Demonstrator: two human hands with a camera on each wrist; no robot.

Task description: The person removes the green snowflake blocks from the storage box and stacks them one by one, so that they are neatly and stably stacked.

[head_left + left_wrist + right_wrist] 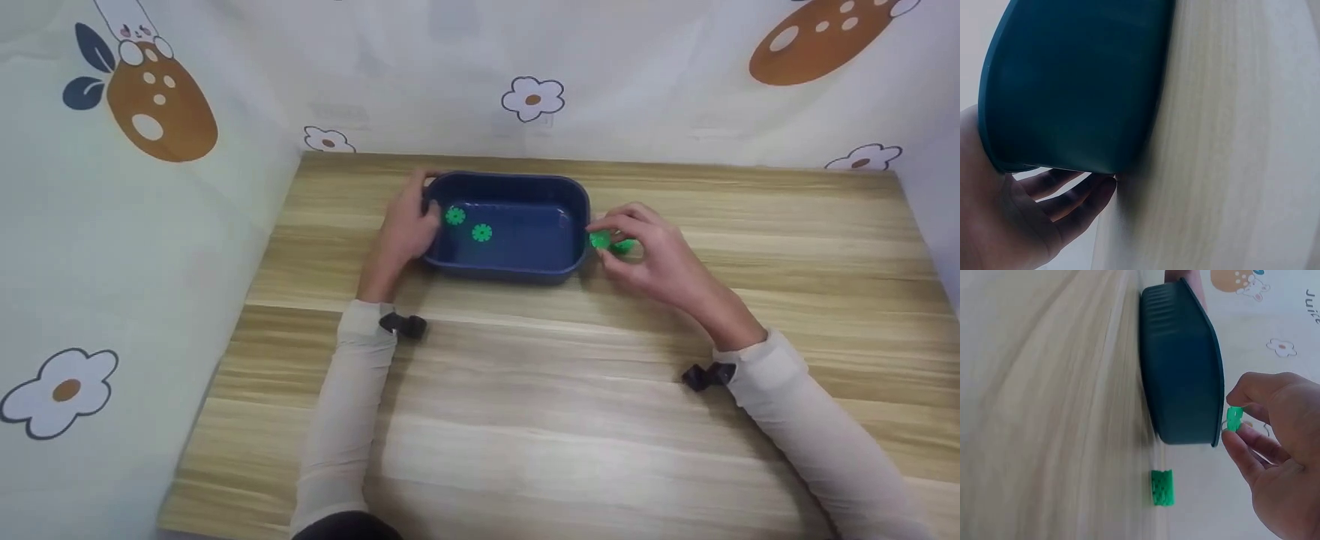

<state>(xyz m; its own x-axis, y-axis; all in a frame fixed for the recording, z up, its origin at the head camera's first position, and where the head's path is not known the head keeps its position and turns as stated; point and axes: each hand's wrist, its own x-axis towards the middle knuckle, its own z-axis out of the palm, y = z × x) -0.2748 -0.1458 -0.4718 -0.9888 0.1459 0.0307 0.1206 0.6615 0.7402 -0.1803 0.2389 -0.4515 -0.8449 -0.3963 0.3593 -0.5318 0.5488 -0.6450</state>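
At far left, a pale printed sheet point(67, 247) is hanging beside a wood-grain table point(510, 420), where a person's left hand point(405, 225) is gripping the near end of a dark blue container point(499, 276), thumb over the rim and fingers bracing the outer wall. That hold is probably serving as an anchor; an even squeeze would be steadying the container best, without tipping its far end. Just inward from the thumb, two green discs point(455, 216) are lying on the container's floor, close to each other but apart, while the floor to their right is showing bare. At the opposite end, the right hand point(660, 255) is pinching another green disc point(599, 240) between thumb and fingertips, just outside the right rim; the right wrist view is showing the piece at about rim height, its narrow edge turned to the camera. A light pinch by the edges would likely be serving such a thin, notched piece well, and lifting it a little above the rim would be sparing it a knock against the wall. Below and beyond the fingers, more green pieces point(1162, 487) are resting on the table beside the container, packed so tightly that their number is escaping a count; the right hand would be doing well to clear them.
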